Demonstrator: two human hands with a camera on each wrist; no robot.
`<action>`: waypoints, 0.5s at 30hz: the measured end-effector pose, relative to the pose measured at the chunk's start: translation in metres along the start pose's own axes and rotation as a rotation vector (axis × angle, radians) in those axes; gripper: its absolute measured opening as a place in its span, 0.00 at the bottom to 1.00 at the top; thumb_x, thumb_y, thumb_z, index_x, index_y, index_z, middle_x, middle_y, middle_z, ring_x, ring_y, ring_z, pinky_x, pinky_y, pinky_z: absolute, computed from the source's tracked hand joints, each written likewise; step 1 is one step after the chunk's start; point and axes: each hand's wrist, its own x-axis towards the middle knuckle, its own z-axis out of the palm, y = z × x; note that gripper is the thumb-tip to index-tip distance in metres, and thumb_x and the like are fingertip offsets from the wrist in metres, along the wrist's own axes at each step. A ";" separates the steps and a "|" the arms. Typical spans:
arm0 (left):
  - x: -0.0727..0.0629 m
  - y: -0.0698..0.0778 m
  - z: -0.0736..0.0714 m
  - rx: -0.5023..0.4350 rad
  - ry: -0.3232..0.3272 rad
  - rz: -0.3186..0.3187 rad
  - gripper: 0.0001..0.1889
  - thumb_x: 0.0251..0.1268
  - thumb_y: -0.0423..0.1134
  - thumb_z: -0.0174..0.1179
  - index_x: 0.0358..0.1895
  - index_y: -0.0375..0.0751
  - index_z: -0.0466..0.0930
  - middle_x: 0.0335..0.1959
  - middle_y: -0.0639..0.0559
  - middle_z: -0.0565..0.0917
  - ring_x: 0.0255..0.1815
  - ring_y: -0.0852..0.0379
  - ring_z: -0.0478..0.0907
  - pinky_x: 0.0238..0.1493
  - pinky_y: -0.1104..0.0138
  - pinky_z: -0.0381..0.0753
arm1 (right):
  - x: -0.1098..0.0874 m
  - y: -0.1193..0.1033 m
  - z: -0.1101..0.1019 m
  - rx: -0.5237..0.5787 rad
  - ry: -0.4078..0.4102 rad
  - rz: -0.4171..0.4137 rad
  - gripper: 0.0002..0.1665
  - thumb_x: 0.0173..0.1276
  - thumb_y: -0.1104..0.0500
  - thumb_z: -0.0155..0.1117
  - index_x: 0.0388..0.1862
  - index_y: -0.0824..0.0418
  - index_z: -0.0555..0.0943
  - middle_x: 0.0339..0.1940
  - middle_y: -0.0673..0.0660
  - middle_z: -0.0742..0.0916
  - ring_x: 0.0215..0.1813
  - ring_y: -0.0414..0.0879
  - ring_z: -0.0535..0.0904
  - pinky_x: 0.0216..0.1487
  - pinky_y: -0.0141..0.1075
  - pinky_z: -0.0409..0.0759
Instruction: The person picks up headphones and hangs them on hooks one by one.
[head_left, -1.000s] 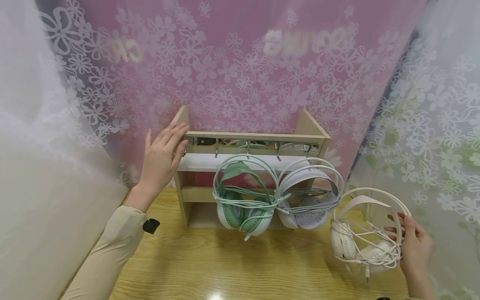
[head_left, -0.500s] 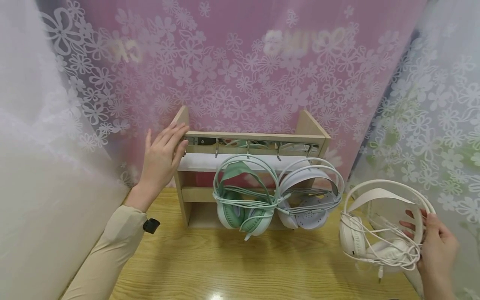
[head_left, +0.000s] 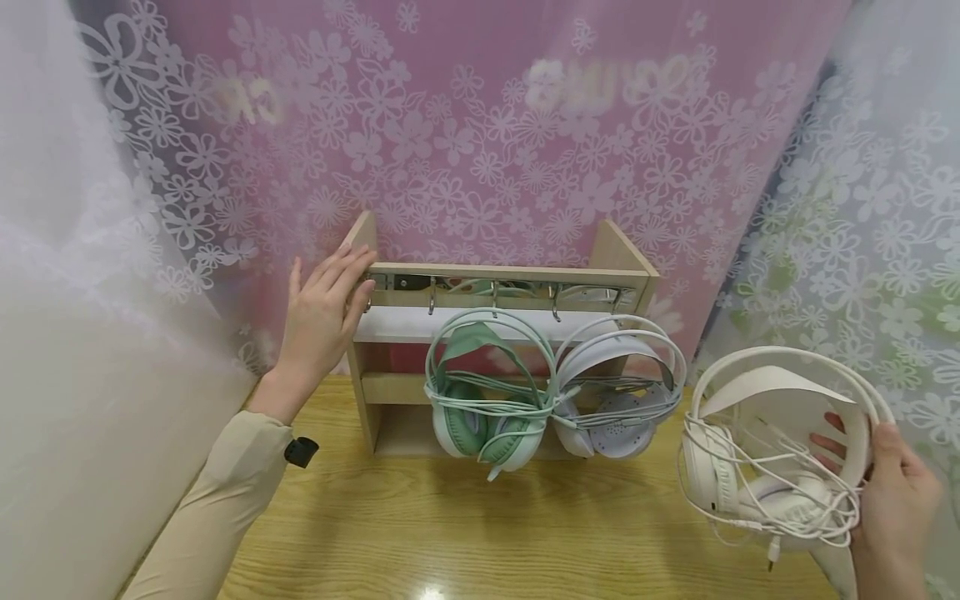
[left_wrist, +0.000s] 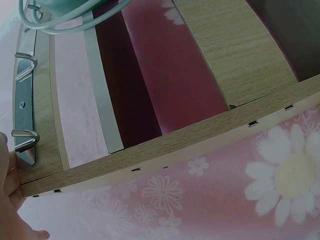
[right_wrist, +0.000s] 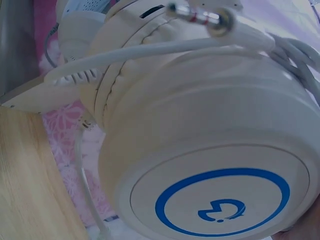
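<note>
My right hand (head_left: 896,500) grips the right side of the headband of white headphones (head_left: 780,371), held up to the right of a wooden rack (head_left: 510,273). Their cable is wound loosely round the ear cups, and the plug dangles below. Close up in the right wrist view, an ear cup (right_wrist: 215,125) carries a blue ring logo. My left hand (head_left: 318,317) rests with straight fingers on the rack's top left corner. Green headphones (head_left: 465,425) and pale lilac headphones (head_left: 622,417) hang from the rack's hooks (head_left: 555,302), side by side.
The rack stands on a wood-grain table (head_left: 450,533). Behind it hangs a pink flowered curtain (head_left: 480,125); a pale flowered curtain (head_left: 885,275) borders the right. A white sheet-like surface (head_left: 97,358) borders the left. More metal hooks (left_wrist: 25,140) show in the left wrist view.
My right hand has carried the white headphones to the right and slightly up, away from the rack. The left hand and the hanging headphones have stayed in place.
</note>
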 end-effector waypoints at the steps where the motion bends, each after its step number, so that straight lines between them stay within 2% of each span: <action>1: 0.000 0.000 0.000 0.000 0.000 -0.001 0.21 0.79 0.46 0.54 0.70 0.47 0.76 0.70 0.50 0.76 0.75 0.49 0.67 0.78 0.39 0.40 | -0.001 -0.001 0.001 0.001 0.001 0.000 0.27 0.74 0.53 0.62 0.64 0.69 0.79 0.39 0.61 0.92 0.26 0.51 0.90 0.24 0.38 0.85; 6: 0.000 0.000 0.000 -0.002 -0.001 -0.004 0.21 0.80 0.46 0.53 0.70 0.47 0.76 0.70 0.50 0.76 0.76 0.50 0.67 0.78 0.39 0.40 | -0.008 -0.007 0.006 -0.048 0.000 -0.012 0.28 0.74 0.51 0.61 0.65 0.67 0.79 0.39 0.59 0.92 0.27 0.49 0.90 0.25 0.37 0.85; 15: 0.000 0.001 0.000 0.002 0.002 -0.002 0.21 0.79 0.45 0.54 0.69 0.46 0.76 0.70 0.49 0.77 0.75 0.49 0.67 0.78 0.39 0.40 | -0.017 -0.016 0.013 0.029 -0.071 0.036 0.27 0.72 0.50 0.63 0.64 0.64 0.80 0.42 0.60 0.92 0.32 0.51 0.90 0.29 0.39 0.85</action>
